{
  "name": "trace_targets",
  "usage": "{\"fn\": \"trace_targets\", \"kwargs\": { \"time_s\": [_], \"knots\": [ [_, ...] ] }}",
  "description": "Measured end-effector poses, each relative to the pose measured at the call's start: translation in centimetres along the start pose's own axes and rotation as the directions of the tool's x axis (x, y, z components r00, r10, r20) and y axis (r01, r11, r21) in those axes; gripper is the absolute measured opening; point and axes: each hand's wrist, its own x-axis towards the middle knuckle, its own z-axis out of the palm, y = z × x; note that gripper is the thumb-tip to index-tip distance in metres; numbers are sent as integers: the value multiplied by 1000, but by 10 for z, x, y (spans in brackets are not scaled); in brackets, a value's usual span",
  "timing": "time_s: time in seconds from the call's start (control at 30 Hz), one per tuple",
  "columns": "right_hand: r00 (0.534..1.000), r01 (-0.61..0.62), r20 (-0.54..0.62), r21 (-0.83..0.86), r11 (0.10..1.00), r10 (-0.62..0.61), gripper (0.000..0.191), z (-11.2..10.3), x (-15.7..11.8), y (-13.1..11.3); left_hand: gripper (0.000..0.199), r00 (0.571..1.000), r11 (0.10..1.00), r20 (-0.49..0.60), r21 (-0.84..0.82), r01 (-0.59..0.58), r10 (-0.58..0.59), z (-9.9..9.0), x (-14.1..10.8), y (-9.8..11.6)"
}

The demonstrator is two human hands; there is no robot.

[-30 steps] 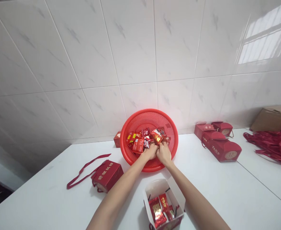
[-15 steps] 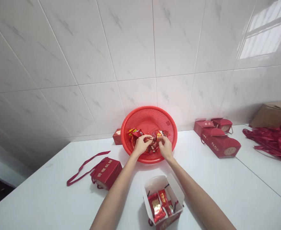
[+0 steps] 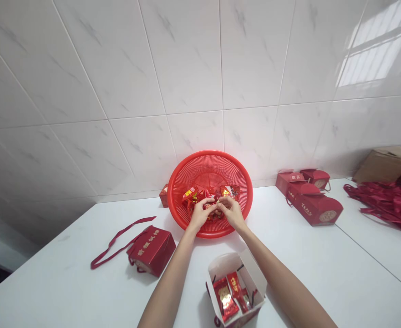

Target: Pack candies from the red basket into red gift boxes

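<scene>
Candies [image 3: 189, 194] lie beside left grip [image 3: 199, 214] and right grip [image 3: 233, 212].

We hold our left hand [image 3: 199, 216] and right hand [image 3: 234, 215] over wrapped packets [image 3: 190, 194] in the red basket [image 3: 209, 166], close together (any item between them is indistinct). The open box [image 3: 256, 272], containing red sachets [image 3: 226, 300], stands between our forearms [image 3: 178, 264]; a closed box [image 3: 153, 249] stands to the left.

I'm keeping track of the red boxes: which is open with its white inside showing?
The box nearest the camera, in front of the basket, with red packets inside; the other red boxes show no interior.
</scene>
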Motion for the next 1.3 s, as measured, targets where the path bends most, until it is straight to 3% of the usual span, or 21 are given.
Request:
{"fn": "trace_targets", "kwargs": {
  "time_s": [0.2,0.37,0.73,0.97,1.13,1.23,1.3],
  "knots": [
    [998,-10,-62,-24,1000,8,13,-3,3,5,25,995,982,6,160,-99,99,2,0,2],
    [993,-16,-116,-45,999,11,22,-6,2,1,41,984,927,-34,343,-153,175,2,-3,8],
    [996,51,-66,-204,978,-65,26,-22,0,-22,50,989,748,114,648,-142,89,-17,-17,32],
    [986,145,-32,-297,944,-161,23,-33,-1,-33,20,991,643,120,755,-128,57,3,-20,23],
    [977,213,34,-237,948,-211,19,-39,-1,-31,22,992,775,-29,628,-75,119,10,-17,22],
    [972,231,14,-200,952,-233,16,-40,-1,-30,19,987,821,-63,564,-89,150,4,-15,30],
    [973,227,-6,-165,960,-231,14,-40,-1,-31,15,982,892,-75,436,-123,173,1,-16,38]
  ]
}}
